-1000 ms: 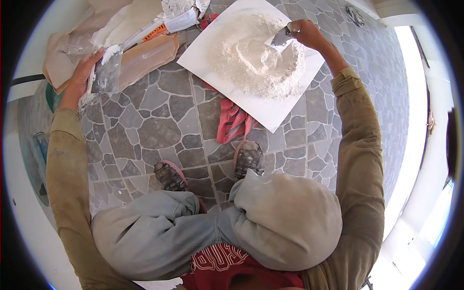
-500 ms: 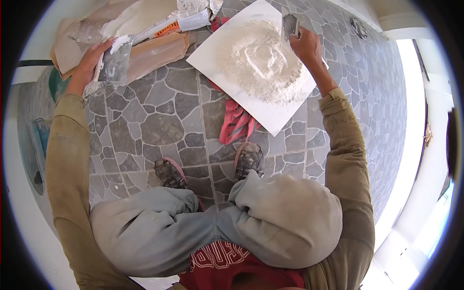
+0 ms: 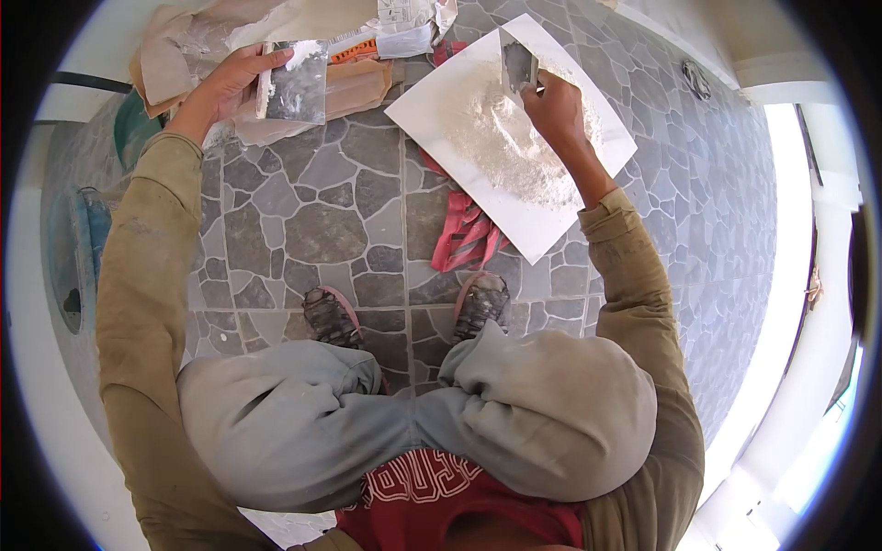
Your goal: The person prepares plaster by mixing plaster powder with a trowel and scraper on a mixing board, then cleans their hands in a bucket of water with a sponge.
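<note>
My left hand (image 3: pixel 230 87) is closed on the edge of a flat, square, shiny scraper (image 3: pixel 301 96), with some white powder near its top edge. It hovers by an opened brown paper bag (image 3: pixel 175 55). In my right hand (image 3: pixel 559 110), a smaller putty knife (image 3: pixel 518 66) with a grey blade is gripped, above the upper part of a white board (image 3: pixel 533 241). White powder (image 3: pixel 496 151) lies in a loose heap across that board, hollowed near the middle. My right forearm hides part of the heap.
A crumpled red and grey cloth or strap (image 3: pixel 464 234) lies against the board's lower edge. My shoes (image 3: pixel 481 303) stand on the stone-patterned floor (image 3: pixel 326 230). Blue container (image 3: pixel 90 239) and green container (image 3: pixel 133 129) are at left; a coiled cable (image 3: pixel 695 81) lies far right.
My left hand has brought its scraper rightward, away from the bag's powder. My right hand has shifted left with the putty knife, farther over the board. The whole view has shifted slightly.
</note>
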A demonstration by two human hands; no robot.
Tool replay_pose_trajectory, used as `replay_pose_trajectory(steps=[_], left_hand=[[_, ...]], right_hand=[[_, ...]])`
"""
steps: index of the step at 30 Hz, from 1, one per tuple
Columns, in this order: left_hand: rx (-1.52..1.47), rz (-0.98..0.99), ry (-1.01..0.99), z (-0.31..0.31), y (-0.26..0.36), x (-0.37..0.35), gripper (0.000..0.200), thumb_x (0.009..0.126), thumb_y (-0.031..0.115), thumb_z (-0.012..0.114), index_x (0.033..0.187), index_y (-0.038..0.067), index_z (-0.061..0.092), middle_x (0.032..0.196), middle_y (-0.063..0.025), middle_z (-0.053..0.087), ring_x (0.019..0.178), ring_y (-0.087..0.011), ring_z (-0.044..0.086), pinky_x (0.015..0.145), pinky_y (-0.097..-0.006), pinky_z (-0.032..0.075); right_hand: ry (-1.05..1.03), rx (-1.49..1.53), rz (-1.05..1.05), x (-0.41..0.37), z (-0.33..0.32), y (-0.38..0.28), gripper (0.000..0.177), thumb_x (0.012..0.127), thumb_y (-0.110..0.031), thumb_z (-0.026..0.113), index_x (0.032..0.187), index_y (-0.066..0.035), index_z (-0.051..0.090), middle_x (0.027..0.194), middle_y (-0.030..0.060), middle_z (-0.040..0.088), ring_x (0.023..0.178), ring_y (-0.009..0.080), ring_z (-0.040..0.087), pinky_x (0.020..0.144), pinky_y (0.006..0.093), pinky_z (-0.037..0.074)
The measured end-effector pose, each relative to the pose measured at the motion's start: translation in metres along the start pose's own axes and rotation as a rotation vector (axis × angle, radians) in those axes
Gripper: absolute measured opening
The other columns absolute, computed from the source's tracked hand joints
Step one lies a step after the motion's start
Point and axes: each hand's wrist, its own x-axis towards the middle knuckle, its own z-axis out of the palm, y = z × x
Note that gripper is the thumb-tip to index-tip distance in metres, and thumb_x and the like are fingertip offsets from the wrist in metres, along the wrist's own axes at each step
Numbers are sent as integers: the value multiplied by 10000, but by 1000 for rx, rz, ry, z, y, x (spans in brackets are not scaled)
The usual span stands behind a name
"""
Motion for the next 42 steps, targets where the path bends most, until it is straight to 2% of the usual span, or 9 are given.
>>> replay_pose_trajectory(steps=[5, 7, 9, 13, 21, 35, 37, 39, 42], left_hand=[[77, 90, -17, 40, 7, 7, 444, 863, 349, 692, 1182, 70, 562, 1037, 14, 604, 962, -86, 559, 867, -251, 452], [223, 336, 2, 70, 15, 14, 310, 907, 312, 640, 1099, 69, 617, 977, 8, 624, 895, -77, 566, 821, -263, 455], [606, 385, 100, 100, 33, 27, 320, 912, 315, 636, 1075, 40, 620, 960, -24, 637, 877, -102, 570, 791, -300, 462], [707, 1057, 157, 171, 67, 48, 252, 922, 215, 614, 1077, 17, 601, 933, -95, 611, 853, -249, 592, 774, -350, 467], [943, 1394, 87, 263, 76, 77, 136, 852, 145, 661, 973, 84, 645, 872, -60, 576, 824, -259, 597, 729, -385, 475], [962, 1135, -51, 249, 48, 84, 202, 833, 217, 674, 972, 71, 660, 926, -84, 598, 911, -275, 590, 797, -408, 463], [787, 902, 196, 216, 37, 88, 291, 885, 237, 634, 1057, 3, 631, 1029, -135, 630, 955, -263, 608, 827, -375, 471], [503, 278, 194, 188, 26, 88, 359, 919, 213, 584, 1186, -26, 561, 1143, -155, 612, 1024, -244, 594, 858, -349, 464], [58, -20, 198, 154, -35, 103, 233, 898, 153, 562, 1090, 26, 601, 964, -114, 624, 879, -242, 615, 739, -378, 488]], right_hand=[[344, 295, -91, -11, -52, -23, 177, 822, -147, 626, 897, 10, 656, 768, 201, 640, 665, 333, 639, 643, 385, 498], [11, 5, 89, -8, -47, 6, 223, 820, -189, 622, 855, 30, 643, 706, 202, 634, 622, 314, 624, 613, 401, 472], [-67, 180, 246, -16, -40, 19, 239, 815, -206, 617, 839, 31, 641, 682, 213, 627, 620, 326, 613, 621, 398, 466], [-97, 449, 214, -24, -31, 41, 264, 894, -218, 571, 847, 39, 603, 627, 124, 568, 579, 197, 511, 584, 358, 420], [-23, 466, 60, -20, -56, 8, 294, 963, -214, 505, 783, 18, 509, 637, 60, 428, 620, 132, 404, 574, 319, 371], [530, 405, -43, -21, -69, 31, 258, 953, -167, 511, 792, 34, 504, 675, 123, 475, 622, 210, 435, 584, 341, 383], [326, 194, 3, -27, -70, 47, 278, 943, -181, 528, 764, 31, 510, 675, 106, 493, 588, 173, 427, 547, 330, 346], [212, 366, 265, -53, -70, 70, 256, 928, -167, 536, 759, 24, 550, 666, 81, 527, 570, 136, 454, 533, 310, 352], [325, 905, 455, -117, -74, 67, 187, 907, -144, 542, 817, 8, 602, 687, 15, 553, 565, 92, 475, 503, 252, 353]])
